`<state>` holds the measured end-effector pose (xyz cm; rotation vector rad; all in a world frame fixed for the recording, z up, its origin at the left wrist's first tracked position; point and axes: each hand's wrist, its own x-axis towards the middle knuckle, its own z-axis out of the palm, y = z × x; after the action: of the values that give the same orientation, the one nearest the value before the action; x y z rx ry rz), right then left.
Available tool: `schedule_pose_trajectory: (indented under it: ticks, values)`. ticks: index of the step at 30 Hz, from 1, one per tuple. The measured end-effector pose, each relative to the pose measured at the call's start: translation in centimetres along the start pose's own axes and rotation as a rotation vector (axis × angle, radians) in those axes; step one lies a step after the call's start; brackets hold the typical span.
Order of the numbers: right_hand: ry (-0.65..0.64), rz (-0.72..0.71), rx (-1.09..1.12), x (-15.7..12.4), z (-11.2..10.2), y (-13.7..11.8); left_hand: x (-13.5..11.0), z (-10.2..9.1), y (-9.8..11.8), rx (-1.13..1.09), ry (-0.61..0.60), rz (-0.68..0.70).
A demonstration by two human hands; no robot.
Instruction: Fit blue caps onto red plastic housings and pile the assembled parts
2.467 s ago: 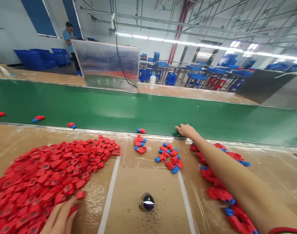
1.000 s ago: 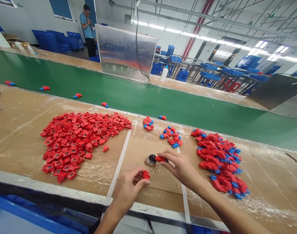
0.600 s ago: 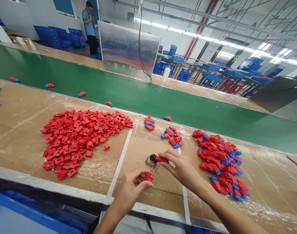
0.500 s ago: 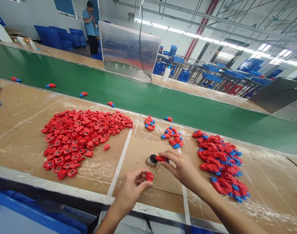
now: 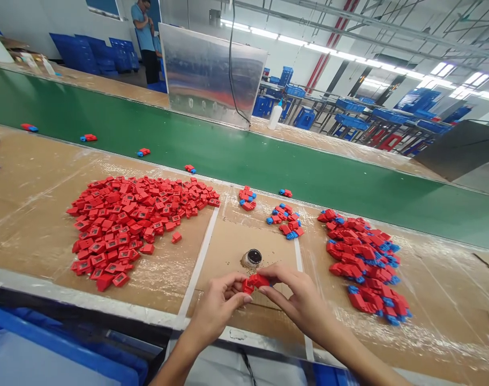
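**Both hands pinched a red piece over the table's near edge**

Your left hand (image 5: 218,305) and right hand (image 5: 299,300) met fingertip to fingertip. Both grips were closed on the red piece (image 5: 255,281), held just above the table (image 5: 35,214) near its front edge. It could have been one part or two pressed together; I couldn't tell.

Around it:
- One small round pot (image 5: 252,258) sat just beyond your fingers, not touching them, with nothing between.
- Two white tape strips (image 5: 198,262) ran front to back, and the pot and your hands lay between them.
- One large all-red pile (image 5: 135,220) lay left of the tape, well apart from your left hand. One loose red part (image 5: 175,237) sat just beside it.
- There were three groups of red-and-blue parts. A small cluster (image 5: 247,197) and a mid cluster (image 5: 286,221) lay toward the belt, and a long heap (image 5: 365,262) lay to your right.
- The green conveyor belt (image 5: 308,177) ran behind the table. Four red-and-blue parts (image 5: 143,152) rode on it, spaced out to the left. A fifth one (image 5: 285,193) sat at its near edge.
- Across the belt stood one metal panel (image 5: 212,75) with a cable hanging over it. One white bottle (image 5: 273,115) stood beside the panel.
- Further back were stacked blue crates (image 5: 87,53) and one person in a blue shirt (image 5: 142,27).
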<state>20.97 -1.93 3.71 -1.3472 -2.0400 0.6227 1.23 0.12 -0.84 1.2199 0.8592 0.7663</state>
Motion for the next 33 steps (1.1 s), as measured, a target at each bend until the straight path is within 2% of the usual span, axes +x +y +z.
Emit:
schedule_pose_trajectory:
  ticks: [15,20,27,31,33]
  values:
    - [-0.082,-0.004,0.074,-0.7,0.8,0.4,-0.1,-0.1,0.4,0.083,-0.057,-0.006]
    - [-0.054,-0.048,0.074,-1.1,2.0,-0.4,-0.3,-0.5,0.6,0.205,-0.076,0.009]
    - [-0.070,-0.062,-0.111,-0.3,2.7,-0.7,-0.4,-1.6,-0.3,0.289,-0.075,0.009]
    - [-0.022,-0.063,-0.051,0.1,3.1,-0.6,0.5,-1.4,-0.8,0.280,-0.097,-0.015]
    - [0.019,-0.042,0.017,-0.3,2.5,-0.3,0.8,-1.4,-0.6,0.282,-0.137,-0.023]
